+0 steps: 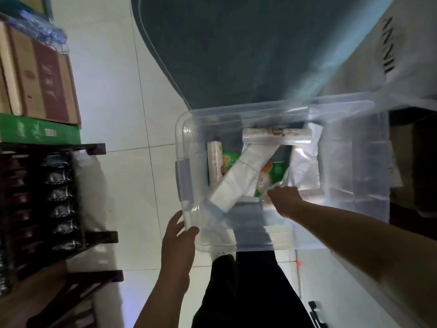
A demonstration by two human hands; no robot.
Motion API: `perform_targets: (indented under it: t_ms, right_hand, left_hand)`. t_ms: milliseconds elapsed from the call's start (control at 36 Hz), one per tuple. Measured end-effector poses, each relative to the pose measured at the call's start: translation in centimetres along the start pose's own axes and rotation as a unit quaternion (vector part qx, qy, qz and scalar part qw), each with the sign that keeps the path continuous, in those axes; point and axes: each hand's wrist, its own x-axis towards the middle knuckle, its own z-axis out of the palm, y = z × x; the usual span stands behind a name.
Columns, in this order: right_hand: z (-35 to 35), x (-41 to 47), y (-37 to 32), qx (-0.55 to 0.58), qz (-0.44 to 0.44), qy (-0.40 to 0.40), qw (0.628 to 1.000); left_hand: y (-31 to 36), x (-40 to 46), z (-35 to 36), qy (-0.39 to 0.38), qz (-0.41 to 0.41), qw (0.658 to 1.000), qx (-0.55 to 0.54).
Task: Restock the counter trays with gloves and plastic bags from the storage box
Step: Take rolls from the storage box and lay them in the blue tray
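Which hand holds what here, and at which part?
The left hand grips the clear plastic storage box at its near left corner rim. The right hand, inside the box, pinches a thin clear plastic bag by its edge.

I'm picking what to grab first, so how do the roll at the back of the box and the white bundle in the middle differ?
The roll is a clear cylinder lying crosswise at the far wall; the white bundle is flat, opaque and lies diagonally. Both sit loose inside the storage box.
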Motion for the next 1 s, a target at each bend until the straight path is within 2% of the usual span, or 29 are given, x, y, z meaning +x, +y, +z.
perform_targets:
  t_ms: [111,194,250,306,389,444,528,583,611,667,750,861,917,1000]
  right_hand:
    - [0.2,-0.4,0.2,0.018,0.000,0.021,1.000]
    - [0.1,-0.9,0.3,0.064,-0.002,0.029,0.998]
    - [-0.6,-1.5,0.5,0.161,0.010,0.046,0.986]
    - [-2.1,-2.4,0.9,0.287,0.036,0.096,0.952]
    - [-5.1,-4.8,1.5,0.472,0.065,0.161,0.865]
    - [-7.1,-7.2,1.9,0.607,0.060,0.178,0.772]
    - [-9.6,-11.5,2.1,0.761,-0.012,0.172,0.626]
    - [-10.8,-14.2,1.9,0.806,-0.073,0.153,0.568]
    - [-11.4,-15.4,1.7,0.815,-0.099,0.146,0.552]
    - [-12.2,-17.5,1.1,0.816,-0.136,0.149,0.541]
    - [-13.0,-19.4,0.3,0.804,-0.163,0.168,0.547]
    - [-13.7,-20.3,-0.3,0.806,-0.174,0.171,0.539]
    - [-13.9,-20.3,-0.3,0.815,-0.171,0.144,0.535]
    - [-13.9,-19.5,-0.1,0.804,-0.182,0.063,0.563]
  left_hand:
    - [-0.4,-0.3,0.1,0.007,0.031,0.999,0.015]
    - [-0.4,-1.1,0.5,0.055,0.051,0.996,0.053]
    - [0.0,-1.8,0.6,0.096,0.090,0.989,0.065]
    - [0.8,-2.5,0.6,0.114,0.134,0.982,0.063]
    - [2.4,-3.4,0.7,0.067,0.191,0.976,0.075]
    - [3.7,-4.0,0.9,-0.006,0.229,0.967,0.111]
    - [6.2,-5.1,1.6,-0.103,0.273,0.935,0.201]
    - [7.6,-5.9,2.3,-0.144,0.312,0.900,0.266]
    - [8.3,-6.3,2.6,-0.166,0.318,0.890,0.282]
    - [9.6,-6.9,3.0,-0.213,0.298,0.883,0.293]
    - [11.0,-7.4,2.8,-0.286,0.255,0.883,0.270]
    - [11.1,-7.9,2.1,-0.296,0.257,0.885,0.251]
    - [10.7,-7.8,1.8,-0.294,0.239,0.898,0.222]
    - [9.7,-7.5,1.6,-0.304,0.192,0.915,0.183]
